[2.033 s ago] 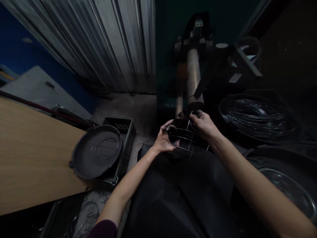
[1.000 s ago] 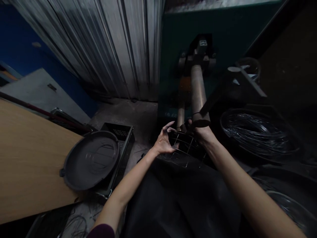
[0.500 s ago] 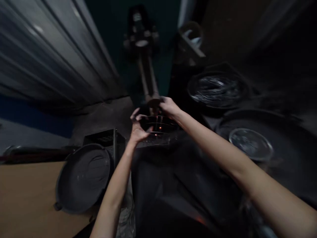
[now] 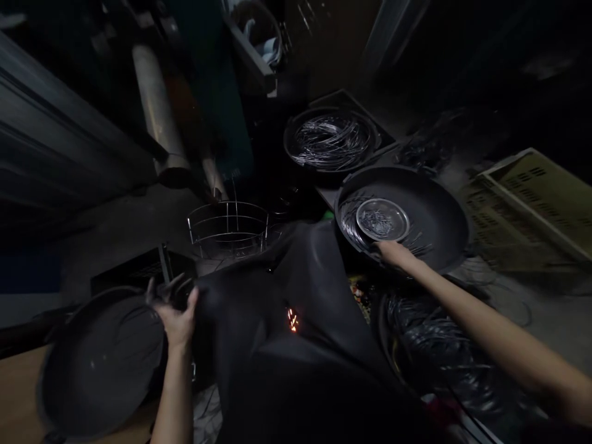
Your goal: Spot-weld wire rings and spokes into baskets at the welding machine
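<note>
Silver dish [image 4: 407,218] (round) — beside right hand [image 4: 394,253]

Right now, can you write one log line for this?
left hand: open, empty | right hand: near small dish in big pan, grip hidden | wire frame: untouched | sparks: over dark cloth

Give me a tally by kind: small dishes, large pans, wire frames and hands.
Small dish: 1
Large pans: 3 (left pan, far pan, right pan)
Round wire frame: 1
Hands: 2 (left hand, right hand)
Total: 7
Uncounted: any pan under the lower-right wire heap; too dark to tell.
</note>
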### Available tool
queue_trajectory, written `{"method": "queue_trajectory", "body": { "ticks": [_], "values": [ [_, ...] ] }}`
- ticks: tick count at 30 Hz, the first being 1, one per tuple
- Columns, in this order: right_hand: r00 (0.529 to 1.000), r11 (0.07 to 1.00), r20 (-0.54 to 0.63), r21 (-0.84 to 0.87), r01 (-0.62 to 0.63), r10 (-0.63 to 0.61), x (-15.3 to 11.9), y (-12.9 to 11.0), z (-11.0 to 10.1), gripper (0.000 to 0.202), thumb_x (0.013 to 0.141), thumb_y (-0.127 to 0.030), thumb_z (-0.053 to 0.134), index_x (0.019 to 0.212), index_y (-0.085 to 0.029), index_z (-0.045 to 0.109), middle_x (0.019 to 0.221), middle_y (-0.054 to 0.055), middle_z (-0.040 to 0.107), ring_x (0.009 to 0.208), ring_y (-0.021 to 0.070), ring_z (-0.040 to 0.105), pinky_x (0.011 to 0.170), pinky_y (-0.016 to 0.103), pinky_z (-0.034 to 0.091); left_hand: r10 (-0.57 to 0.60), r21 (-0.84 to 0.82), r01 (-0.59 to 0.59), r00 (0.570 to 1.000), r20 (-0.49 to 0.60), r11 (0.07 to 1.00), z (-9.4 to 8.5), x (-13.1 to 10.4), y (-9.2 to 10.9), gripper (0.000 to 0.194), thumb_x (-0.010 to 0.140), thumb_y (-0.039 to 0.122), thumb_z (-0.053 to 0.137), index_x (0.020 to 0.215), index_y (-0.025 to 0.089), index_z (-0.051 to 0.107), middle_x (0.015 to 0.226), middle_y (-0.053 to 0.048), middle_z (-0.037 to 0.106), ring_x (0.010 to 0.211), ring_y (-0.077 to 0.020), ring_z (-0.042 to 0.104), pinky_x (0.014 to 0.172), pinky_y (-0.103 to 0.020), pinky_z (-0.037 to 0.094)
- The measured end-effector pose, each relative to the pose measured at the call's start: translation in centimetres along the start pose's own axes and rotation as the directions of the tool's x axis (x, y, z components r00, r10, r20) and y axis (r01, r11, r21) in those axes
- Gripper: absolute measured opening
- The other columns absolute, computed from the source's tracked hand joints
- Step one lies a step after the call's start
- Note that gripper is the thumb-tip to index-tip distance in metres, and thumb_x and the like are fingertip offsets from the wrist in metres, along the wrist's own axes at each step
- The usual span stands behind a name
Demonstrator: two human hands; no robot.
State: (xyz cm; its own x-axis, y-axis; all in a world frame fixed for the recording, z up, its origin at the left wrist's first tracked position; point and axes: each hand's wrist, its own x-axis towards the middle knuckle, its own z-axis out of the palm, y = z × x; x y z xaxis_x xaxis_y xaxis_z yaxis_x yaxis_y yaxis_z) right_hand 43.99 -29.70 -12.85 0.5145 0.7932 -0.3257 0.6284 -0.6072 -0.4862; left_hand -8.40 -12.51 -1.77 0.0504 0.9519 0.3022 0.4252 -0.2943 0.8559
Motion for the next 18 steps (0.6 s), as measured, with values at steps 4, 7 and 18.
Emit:
{"method": "queue_trajectory", "body": {
  "ticks": [4,7,18],
  "values": [
    [0.999,0.999,-0.044,0.028,0.016,-0.015,0.2,1.5,1.6,0.019,0.057,-0.01,0.074,0.065,-0.02,0.061,0.058,0.003,0.053,0.059,0.0232,0.057,0.069,0.045,0.05,0.078,-0.003,-0.078,0.99,0.114,0.997,2.4,0.2,3.7,0.079,0.074,0.033,0.072,0.137,0.03,0.025,0.118,-0.007,0.058,0.095,-0.0173,0.066,0.093,-0.043,0.052],
    [0.992,0.994,-0.067,-0.04,0.1,-0.103,-0.4,1.6,1.1,0.013,0.064,-0.016,0.073,0.073,-0.021,0.064,0.072,0.007,0.06,0.061,0.0229,0.058,0.066,0.042,0.05,0.103,0.042,-0.112,0.979,0.176,0.993,3.7,-0.3,6.2,0.062,0.078,0.034,0.068,0.131,0.025,0.039,0.112,-0.007,0.062,0.096,-0.0188,0.065,0.091,-0.042,0.053],
    [0.962,0.967,-0.128,0.058,0.248,-0.239,0.5,-3.0,-1.7,0.006,0.079,-0.019,0.061,0.084,-0.017,0.063,0.093,0.014,0.065,0.083,0.0227,0.058,0.076,0.031,0.044,0.407,-0.142,-0.422,0.645,0.647,0.895,12.5,-1.2,13.6,0.028,0.086,0.024,0.06,0.114,0.022,0.059,0.094,-0.004,0.07,0.084,-0.0152,0.066,0.077,-0.03,0.054]
  ]
}}
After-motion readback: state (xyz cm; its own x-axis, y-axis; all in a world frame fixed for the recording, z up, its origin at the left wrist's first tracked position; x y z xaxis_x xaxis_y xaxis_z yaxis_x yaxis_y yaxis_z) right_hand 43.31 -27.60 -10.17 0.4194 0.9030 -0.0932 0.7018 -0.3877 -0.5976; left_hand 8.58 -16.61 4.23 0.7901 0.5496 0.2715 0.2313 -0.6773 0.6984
